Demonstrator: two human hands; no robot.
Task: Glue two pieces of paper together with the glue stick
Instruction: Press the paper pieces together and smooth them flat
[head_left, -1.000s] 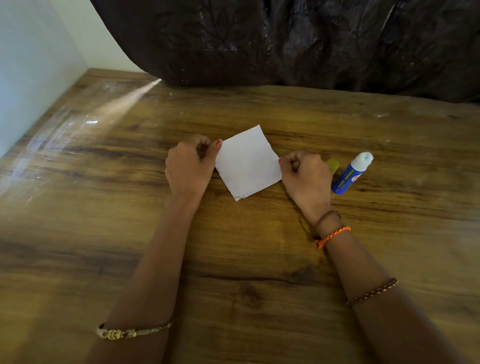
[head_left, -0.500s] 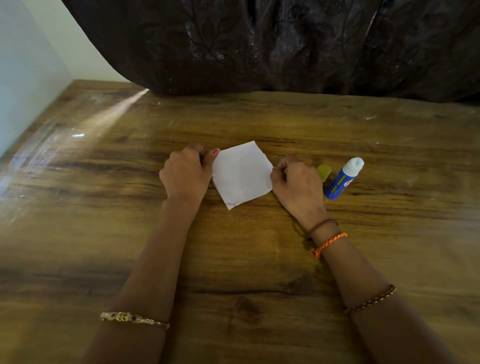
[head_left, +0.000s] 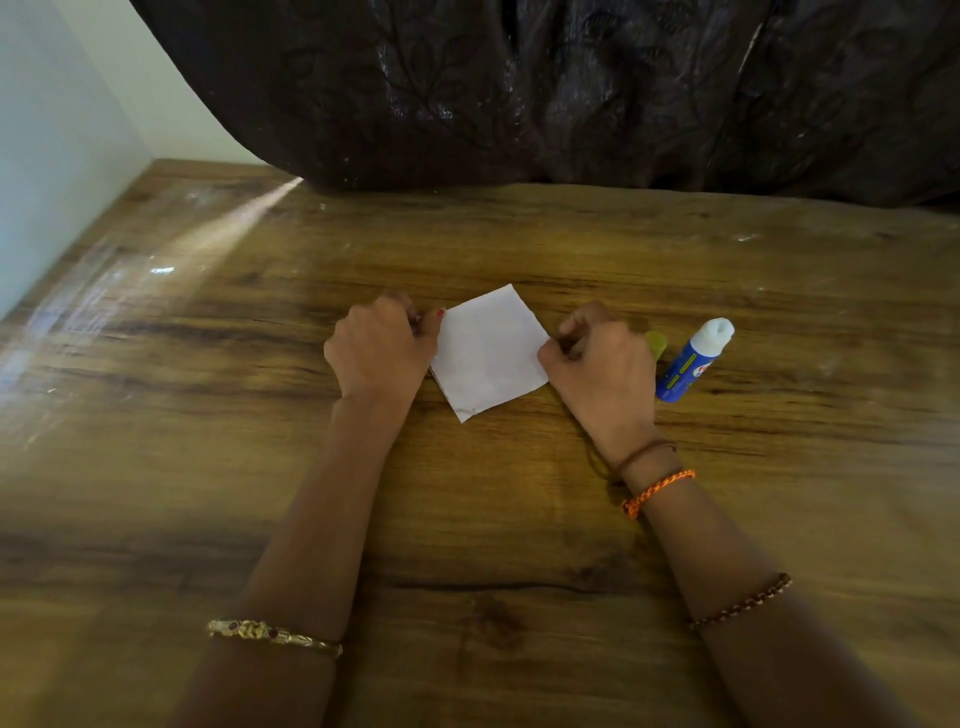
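White paper square (head_left: 488, 351) lies flat on the wooden table (head_left: 519, 519), rotated so one corner points toward the person. A sliver of a second edge shows along its lower left side, so this appears to be two sheets stacked, upper one slightly offset; cannot confirm a bond from this view. Left hand (head_left: 382, 351) sits at the left edge, fingers curled into a loose fist, thumb tip touching the paper's edge. Right hand (head_left: 597, 366) sits at the right edge, fingers likewise curled, fingertips at or on the margin; whether either hand actually pinches the sheet cannot be told. Judged purpose: hands on opposite sides pin the stack so it cannot slide while the sheets are aligned or pressed. Glue stick (head_left: 693, 361), blue body, white end, lies on its side on the table just to the right of the right hand, not touched, within easy reach. A yellow-green piece, probably its cap (head_left: 657, 343), lies between hand and stick, partly hidden. Dark patterned cloth (head_left: 571, 93) hangs behind the table.
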